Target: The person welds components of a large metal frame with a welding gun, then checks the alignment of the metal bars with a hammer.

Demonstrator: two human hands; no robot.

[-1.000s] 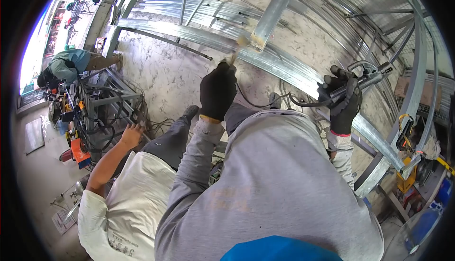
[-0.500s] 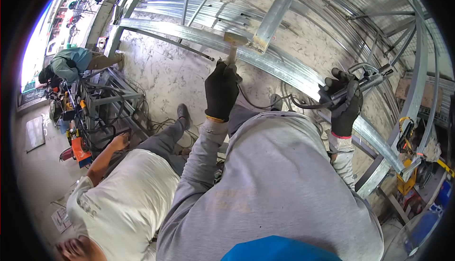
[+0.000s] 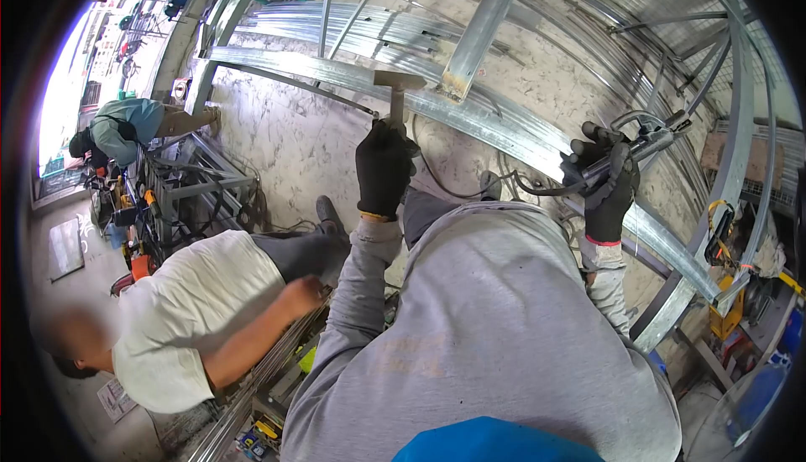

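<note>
Head view looks down past a grey sweatshirt to two black-gloved hands raised over a galvanised steel frame. The left hand (image 3: 384, 168) is closed in a full fist around the lower end of a hammer's handle, fingers wrapped tight with no gap showing. The hammer (image 3: 398, 93) stands nearly upright out of the top of that fist. Its head is straight above the knuckles and lies across the curved steel rail (image 3: 504, 122), just left of the spot where a straight bar (image 3: 480, 30) meets the rail. Whether the head touches the rail cannot be told.

The right hand (image 3: 606, 185) is well apart from it on the other side, fist closed around the grip of a welding torch (image 3: 651, 136). The torch sticks out above and to the right of the glove, over the same rail, and a dark cable (image 3: 525, 183) trails from the hand back toward the body.

Lower left, a co-worker in a white shirt (image 3: 189, 311) bends low, one bare arm stretched over a bundle of thin rods (image 3: 252, 395). Farther off, another person in a teal top (image 3: 126, 122) crouches on the pale marbled floor (image 3: 285, 143).
</note>
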